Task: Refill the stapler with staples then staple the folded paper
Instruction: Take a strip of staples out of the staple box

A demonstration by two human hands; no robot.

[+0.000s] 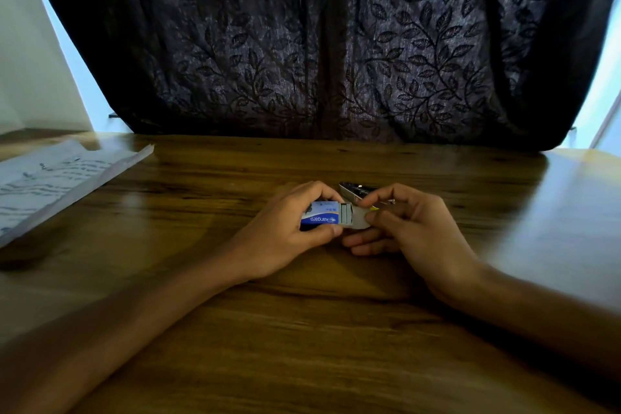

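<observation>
Head view showed one staple box [319,217], long axis left-right, open end facing right, just before one stapler [358,190]. Left hand [289,232] gripped the box; right hand [410,228] pinched its tray [359,222].

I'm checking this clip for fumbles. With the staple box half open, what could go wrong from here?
1. The left hand grips the box and the right hand pinches its tray; a hard pull may spill the staples on the table.
2. The stapler lies right behind the hands and may get knocked.
</observation>
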